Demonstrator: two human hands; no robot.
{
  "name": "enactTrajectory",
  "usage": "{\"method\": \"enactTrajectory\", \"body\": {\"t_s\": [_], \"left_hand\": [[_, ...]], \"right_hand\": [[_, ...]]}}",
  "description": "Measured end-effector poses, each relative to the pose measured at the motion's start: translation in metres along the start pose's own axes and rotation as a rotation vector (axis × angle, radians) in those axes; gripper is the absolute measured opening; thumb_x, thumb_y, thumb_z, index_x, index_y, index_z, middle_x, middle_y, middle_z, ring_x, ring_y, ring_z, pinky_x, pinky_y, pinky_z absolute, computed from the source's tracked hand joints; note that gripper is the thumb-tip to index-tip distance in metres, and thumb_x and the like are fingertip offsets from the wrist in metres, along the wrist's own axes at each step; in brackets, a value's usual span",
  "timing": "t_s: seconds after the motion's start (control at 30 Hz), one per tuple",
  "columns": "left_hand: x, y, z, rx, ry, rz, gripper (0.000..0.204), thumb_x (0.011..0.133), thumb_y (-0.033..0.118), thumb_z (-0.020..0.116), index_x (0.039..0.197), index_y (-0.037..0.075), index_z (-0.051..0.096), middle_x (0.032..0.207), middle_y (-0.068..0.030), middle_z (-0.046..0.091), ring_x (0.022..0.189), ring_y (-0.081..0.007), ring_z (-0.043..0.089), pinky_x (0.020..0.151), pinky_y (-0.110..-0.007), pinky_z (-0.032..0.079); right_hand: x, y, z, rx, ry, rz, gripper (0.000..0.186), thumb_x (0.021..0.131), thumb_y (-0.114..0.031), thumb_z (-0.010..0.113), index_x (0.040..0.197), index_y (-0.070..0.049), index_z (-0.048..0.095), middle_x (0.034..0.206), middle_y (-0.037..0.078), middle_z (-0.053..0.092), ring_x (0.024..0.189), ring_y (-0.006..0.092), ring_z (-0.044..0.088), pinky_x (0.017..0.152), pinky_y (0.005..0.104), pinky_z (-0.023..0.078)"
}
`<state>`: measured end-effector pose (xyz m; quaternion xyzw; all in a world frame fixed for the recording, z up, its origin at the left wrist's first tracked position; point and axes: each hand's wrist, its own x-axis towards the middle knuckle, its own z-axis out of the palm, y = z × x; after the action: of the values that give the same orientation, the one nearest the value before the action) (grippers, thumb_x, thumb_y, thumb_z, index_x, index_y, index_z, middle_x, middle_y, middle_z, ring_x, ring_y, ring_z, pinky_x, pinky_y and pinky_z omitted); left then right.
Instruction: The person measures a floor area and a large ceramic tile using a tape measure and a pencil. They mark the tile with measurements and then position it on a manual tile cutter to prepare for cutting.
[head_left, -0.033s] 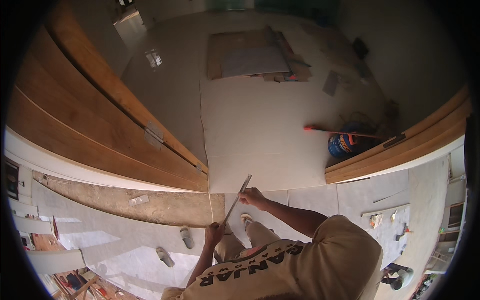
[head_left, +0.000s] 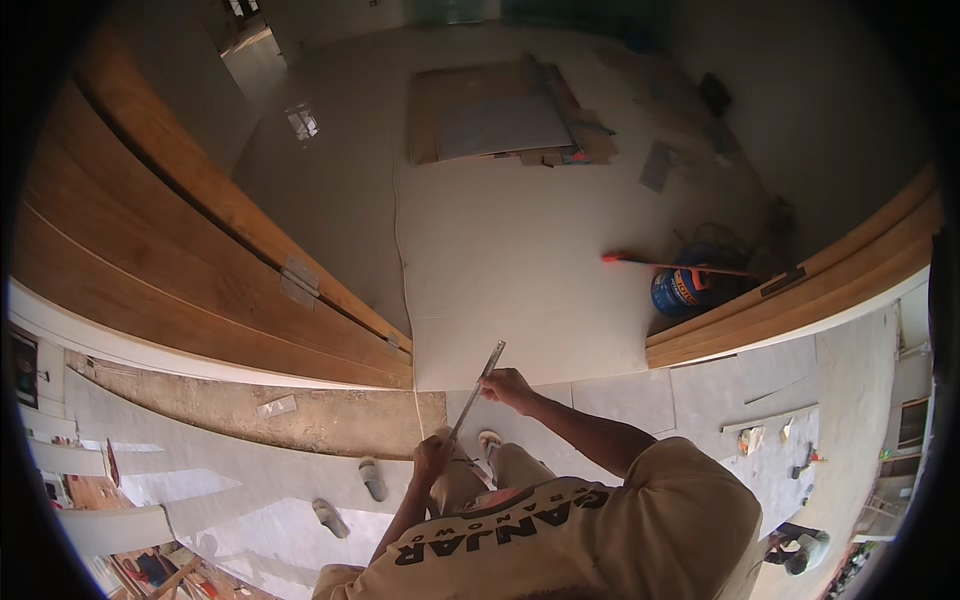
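Observation:
A long, thin metal strip, like a ruler, slants up and to the right in front of my body. My right hand is closed around its upper part, with the tip sticking out past my fingers. Lower down, my left hand closes on the strip's other end, which is partly hidden by the fingers. Both hands are just short of a doorway, over the grey tiles.
A wooden door frame stands on both sides. Flat cardboard sheets lie inside the room. By the right jamb are a blue bucket and a red-tipped stick. An untiled strip of floor, a cable and loose sandals lie nearby. A person is at lower right.
The whole view has shifted slightly. Both hands keep their hold on the metal strip, which has barely moved.

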<state>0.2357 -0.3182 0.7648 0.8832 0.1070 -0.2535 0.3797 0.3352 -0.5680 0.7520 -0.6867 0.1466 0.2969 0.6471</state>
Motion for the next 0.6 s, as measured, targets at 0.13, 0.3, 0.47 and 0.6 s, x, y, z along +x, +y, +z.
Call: {"method": "enactTrajectory", "body": {"t_s": [0.13,0.3,0.47,0.6], "left_hand": [[0.077,0.017,0.023,0.134,0.016,0.346,0.030,0.085,0.028,0.059,0.071,0.002,0.066,0.066,-0.0150,0.065,0.064,-0.0272,0.066,0.063,-0.039,0.052],[0.154,0.071,0.007,0.442,0.051,0.765,0.024,0.086,0.025,0.062,0.072,0.005,0.063,0.072,-0.0123,0.064,0.069,-0.0271,0.066,0.060,-0.038,0.052],[0.236,0.141,-0.014,0.213,-0.129,0.441,0.023,0.087,0.028,0.060,0.082,0.007,0.069,0.085,-0.0122,0.069,0.082,-0.0277,0.068,0.077,-0.039,0.054],[0.291,0.225,-0.043,0.004,-0.183,0.377,0.024,0.087,0.026,0.060,0.078,0.004,0.067,0.078,-0.0101,0.068,0.071,-0.0215,0.066,0.069,-0.036,0.053]], "right_hand": [[0.009,-0.030,-0.030,0.131,0.086,-0.068,0.023,0.092,-0.022,0.061,0.088,0.000,0.066,0.076,0.005,0.064,0.069,0.0123,0.061,0.065,0.0279,0.052],[0.048,-0.064,-0.058,0.163,0.159,-0.052,0.019,0.086,-0.019,0.063,0.081,-0.001,0.065,0.068,0.003,0.063,0.062,0.0109,0.061,0.055,0.0279,0.049],[0.122,-0.109,-0.111,0.128,0.209,-0.149,0.019,0.088,-0.018,0.062,0.079,-0.001,0.065,0.067,0.003,0.063,0.062,0.0120,0.063,0.056,0.0290,0.050],[0.152,-0.177,-0.166,0.053,0.191,-0.242,0.020,0.093,-0.020,0.059,0.091,-0.001,0.066,0.075,0.004,0.065,0.067,0.0112,0.063,0.060,0.0265,0.051]]}}
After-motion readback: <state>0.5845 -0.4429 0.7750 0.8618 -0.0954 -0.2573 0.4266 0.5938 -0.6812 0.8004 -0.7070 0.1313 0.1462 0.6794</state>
